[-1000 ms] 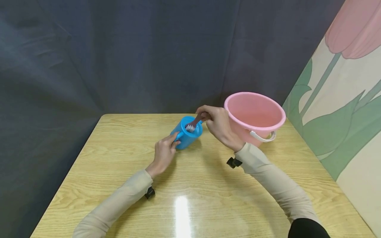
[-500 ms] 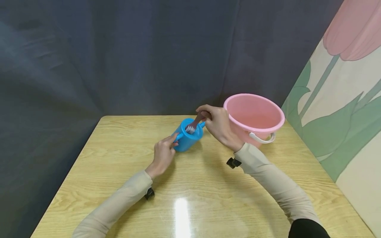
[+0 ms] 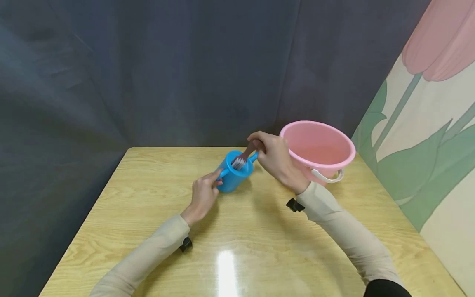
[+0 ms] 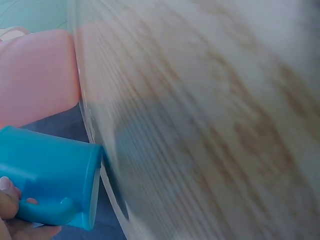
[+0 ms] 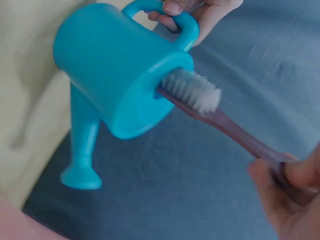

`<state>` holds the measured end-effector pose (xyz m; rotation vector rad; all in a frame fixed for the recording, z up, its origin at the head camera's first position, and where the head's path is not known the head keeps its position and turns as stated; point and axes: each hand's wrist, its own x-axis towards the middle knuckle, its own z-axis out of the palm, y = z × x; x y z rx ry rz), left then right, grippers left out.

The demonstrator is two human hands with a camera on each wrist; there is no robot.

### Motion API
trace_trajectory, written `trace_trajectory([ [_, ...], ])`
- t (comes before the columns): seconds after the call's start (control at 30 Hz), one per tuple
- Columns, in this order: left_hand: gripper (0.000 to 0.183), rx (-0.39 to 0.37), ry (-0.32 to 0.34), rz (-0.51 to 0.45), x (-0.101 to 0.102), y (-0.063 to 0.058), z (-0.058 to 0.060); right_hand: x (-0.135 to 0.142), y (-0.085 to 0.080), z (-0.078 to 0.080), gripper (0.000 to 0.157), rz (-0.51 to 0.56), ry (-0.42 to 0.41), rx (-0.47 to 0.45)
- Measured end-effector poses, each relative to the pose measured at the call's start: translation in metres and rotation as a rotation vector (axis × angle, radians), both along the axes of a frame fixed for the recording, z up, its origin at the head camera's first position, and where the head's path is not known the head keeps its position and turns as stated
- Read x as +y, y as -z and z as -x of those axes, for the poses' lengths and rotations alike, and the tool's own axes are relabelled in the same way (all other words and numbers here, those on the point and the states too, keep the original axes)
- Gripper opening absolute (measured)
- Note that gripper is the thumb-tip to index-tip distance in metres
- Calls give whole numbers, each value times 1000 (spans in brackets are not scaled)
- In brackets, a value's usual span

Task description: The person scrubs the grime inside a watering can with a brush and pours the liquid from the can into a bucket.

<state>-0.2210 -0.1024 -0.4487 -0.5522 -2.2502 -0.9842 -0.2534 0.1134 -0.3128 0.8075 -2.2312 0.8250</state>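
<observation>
A blue watering can [image 3: 233,181] is near the table's far edge, its spout [image 5: 84,132] ending in a flared tip in the right wrist view. My left hand [image 3: 203,194] grips its loop handle [image 5: 187,27]. In my right hand [image 3: 277,160] is a brush [image 5: 235,127] with a brownish-purple handle, pinched between thumb and fingers. White bristles [image 5: 195,92] sit at the can's opening, partly inside it. How deep the brush tip reaches is hidden. The left wrist view shows the can's lower body [image 4: 47,162] beside the left fingers.
Just right of the right hand stands a pink bucket [image 3: 315,140] with a white handle [image 3: 326,177]. The wooden table [image 3: 259,247] ends at a dark curtain [image 3: 204,74] behind and on the left. A wall with painted tulips [image 3: 438,165] borders the right side.
The head view has tipped slightly, so everything appears a little lower. My right hand has shifted slightly right with the brush, whose bristles stay at the opening. The left hand keeps its hold.
</observation>
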Motion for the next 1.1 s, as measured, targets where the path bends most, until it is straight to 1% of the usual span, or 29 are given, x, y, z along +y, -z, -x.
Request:
trace_trajectory([
  [0.1, 50, -7, 3, -2, 0, 0, 0, -1, -3, -5, 14, -116, 52, -16],
  [0.17, 49, -8, -1, -1, -1, 0, 1, -3, -4, -7, 11, -176, 73, -13],
  [0.2, 48, -9, -3, -2, -2, -1, 2, -4, -5, -7, 11, -197, 72, -8],
  [0.27, 47, -11, -6, -1, -3, -1, 2, -6, -6, -8, 9, -207, 44, -5],
  [0.47, 46, -10, -10, 4, -5, -1, 4, -8, -6, -7, 4, -184, -45, 4],
  [0.57, 46, 4, -19, 9, -4, -1, 4, -6, -7, -5, 12, -160, -66, 9],
  [0.63, 46, 19, -23, 18, -3, 0, 5, -5, -7, -3, 16, -126, -81, 16],
  [0.77, 46, 44, -21, 32, -2, 0, 4, -3, -5, 0, 16, -59, -97, 67],
  [0.9, 47, 41, -29, 24, -1, -1, 7, -2, -5, 1, 15, -11, -94, 117],
  [1.1, 48, 27, -32, 24, -1, -3, 9, 0, -10, 1, 17, 25, -86, 111],
])
